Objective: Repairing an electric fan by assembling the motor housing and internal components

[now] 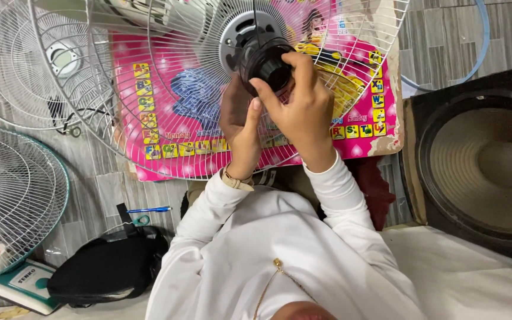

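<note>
Black round nut (266,64) at the hub of a white wire fan guard (149,118), held up above the floor near the top middle of the view. Right hand (300,101) closed around the nut, fingers curled over its far edge, thumb across the near side. Left hand (239,121) just behind and below, pressed to the guard near the hub, thumb upright; whether gripping the wires or only bracing them, cannot tell. Grey hub plate (235,35) showing just behind the nut.

Guard rim sweeping wide to left and right, cut off by the top edge of the view. Beneath it, a pink picture mat (149,148) lying flat on the grey tiled floor (445,35), torn at its right corner. Second white guard (25,65) lying at the upper left, its edge overlapped by the held one. Third guard with a teal rim (13,189) at the left, resting partly on a teal and white box (22,284). Blue pen (149,209) and a black bag (108,264) near the left elbow. Large dark speaker (481,160) close on the right, hemming that side. Open floor only in narrow strips between these things.
</note>
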